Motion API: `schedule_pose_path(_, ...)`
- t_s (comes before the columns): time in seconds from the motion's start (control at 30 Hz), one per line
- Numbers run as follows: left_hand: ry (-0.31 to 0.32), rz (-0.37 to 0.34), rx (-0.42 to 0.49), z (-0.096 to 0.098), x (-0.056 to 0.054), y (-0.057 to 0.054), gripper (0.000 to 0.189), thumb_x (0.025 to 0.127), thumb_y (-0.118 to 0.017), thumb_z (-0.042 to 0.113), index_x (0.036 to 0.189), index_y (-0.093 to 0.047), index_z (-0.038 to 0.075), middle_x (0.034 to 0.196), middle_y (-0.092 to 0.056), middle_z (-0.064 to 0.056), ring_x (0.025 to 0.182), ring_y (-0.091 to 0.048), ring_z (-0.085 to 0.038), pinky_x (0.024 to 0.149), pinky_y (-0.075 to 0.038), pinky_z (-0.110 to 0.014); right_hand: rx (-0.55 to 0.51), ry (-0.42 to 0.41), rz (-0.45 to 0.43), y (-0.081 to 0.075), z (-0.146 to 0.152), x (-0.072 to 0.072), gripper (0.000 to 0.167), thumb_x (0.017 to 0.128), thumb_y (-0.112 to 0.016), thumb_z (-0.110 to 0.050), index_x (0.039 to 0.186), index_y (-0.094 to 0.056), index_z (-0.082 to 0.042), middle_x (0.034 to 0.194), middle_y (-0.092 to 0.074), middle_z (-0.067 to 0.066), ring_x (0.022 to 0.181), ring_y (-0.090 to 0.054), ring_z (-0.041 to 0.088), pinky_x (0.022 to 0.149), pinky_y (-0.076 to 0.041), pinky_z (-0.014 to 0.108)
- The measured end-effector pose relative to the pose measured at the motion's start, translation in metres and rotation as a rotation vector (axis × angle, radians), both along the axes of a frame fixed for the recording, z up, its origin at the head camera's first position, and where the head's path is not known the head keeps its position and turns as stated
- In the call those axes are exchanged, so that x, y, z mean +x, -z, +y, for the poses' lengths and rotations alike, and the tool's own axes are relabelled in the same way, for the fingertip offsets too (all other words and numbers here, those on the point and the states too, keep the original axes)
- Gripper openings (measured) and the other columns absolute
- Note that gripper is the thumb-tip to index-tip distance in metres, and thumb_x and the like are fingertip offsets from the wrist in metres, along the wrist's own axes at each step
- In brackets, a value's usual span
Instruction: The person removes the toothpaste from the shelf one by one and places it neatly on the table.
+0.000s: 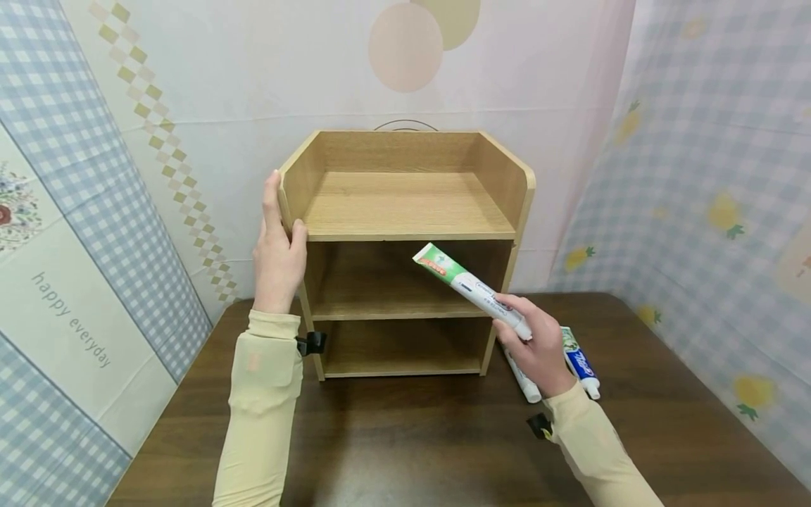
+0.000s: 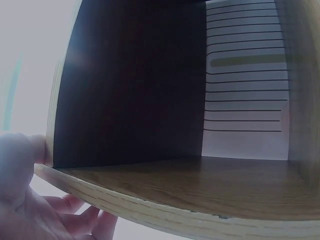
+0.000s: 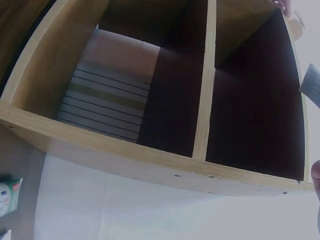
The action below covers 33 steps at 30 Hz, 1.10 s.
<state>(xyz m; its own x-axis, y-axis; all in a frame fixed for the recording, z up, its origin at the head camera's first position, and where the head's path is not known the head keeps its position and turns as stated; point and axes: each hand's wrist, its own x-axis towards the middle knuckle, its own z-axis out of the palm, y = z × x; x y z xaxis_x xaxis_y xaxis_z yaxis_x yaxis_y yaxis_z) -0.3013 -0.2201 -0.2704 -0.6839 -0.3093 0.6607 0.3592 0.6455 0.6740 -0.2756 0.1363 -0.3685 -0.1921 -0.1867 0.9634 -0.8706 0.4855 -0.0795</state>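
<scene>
A light wood desktop shelf [image 1: 412, 204] with a walled top and two compartments below stands on the table. My left hand [image 1: 279, 264] grips its left side panel near the top board, thumb at the front edge; in the left wrist view, the fingers [image 2: 82, 220] curl beside the board edge. My right hand [image 1: 537, 345] holds a green and white toothpaste tube [image 1: 472, 287] by its cap end. The tube slants up and left, its flat green end in front of the middle compartment. In the right wrist view only a dark end of the tube [image 3: 312, 85] shows.
A blue and green toothpaste tube [image 1: 579, 365] lies on the dark brown table [image 1: 405, 443], right of the shelf. A second white tube [image 1: 524, 380] lies partly hidden under my right hand. Patterned cloth [image 1: 190, 77] hangs behind and at both sides.
</scene>
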Motion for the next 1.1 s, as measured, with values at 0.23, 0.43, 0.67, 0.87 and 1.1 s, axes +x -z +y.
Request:
schedule_pose_path(0.23,0.007,0.015,-0.008,0.001,-0.001,0.000,0.069,0.095,-0.043,0.016,0.149,-0.015,0.048,0.158,-0.030,0.008,0.089,-0.051,-0.040,0.072,-0.042,-0.054,0.042,0.026,-0.026,0.009,0.011,0.004,0.051,0.097,-0.052,-0.043,0.110,-0.064,0.004,0.093,-0.068,0.018,0.064,-0.053,0.016,0.057,-0.043,0.021)
schedule_pose_path(0.43,-0.001,0.015,-0.009,0.002,-0.002,0.001,0.068,0.095,-0.044,0.018,0.149,-0.015,0.050,0.158,-0.030,0.010,0.094,-0.053,-0.041,0.075,-0.043,-0.057,0.057,0.040,-0.043,0.014,0.021,0.011,0.045,0.097,-0.052,-0.039,0.110,-0.066,0.003,0.086,-0.067,0.013,0.061,-0.050,0.007,0.054,-0.040,0.019)
schedule_pose_path(0.67,-0.013,0.011,-0.016,0.004,-0.001,0.001,0.068,0.095,-0.043,0.018,0.149,-0.015,0.049,0.158,-0.030,0.008,0.091,-0.052,-0.041,0.070,-0.042,-0.052,0.066,0.056,-0.072,0.027,0.034,0.018,0.045,0.097,-0.053,-0.040,0.107,-0.068,0.000,0.088,-0.069,0.012,0.068,-0.049,0.003,0.058,-0.039,0.021)
schedule_pose_path(0.87,-0.013,0.016,-0.019,0.006,0.000,-0.001,0.067,0.096,-0.043,0.020,0.149,-0.015,0.050,0.158,-0.031,0.009,0.086,-0.050,-0.038,0.066,-0.039,-0.047,0.051,0.079,-0.083,0.035,0.044,0.019,0.048,0.097,-0.052,-0.042,0.106,-0.068,0.001,0.093,-0.069,0.016,0.079,-0.053,0.001,0.066,-0.042,0.022)
schedule_pose_path(1.1,-0.025,0.029,-0.030,0.009,0.000,0.000,0.067,0.095,-0.044,0.019,0.149,-0.016,0.048,0.157,-0.034,0.003,0.086,-0.051,-0.039,0.064,-0.039,-0.048,0.059,0.075,-0.057,0.038,0.054,0.018,0.048,0.096,-0.053,-0.043,0.100,-0.069,0.003,0.088,-0.069,0.014,0.078,-0.052,-0.001,0.063,-0.040,0.023)
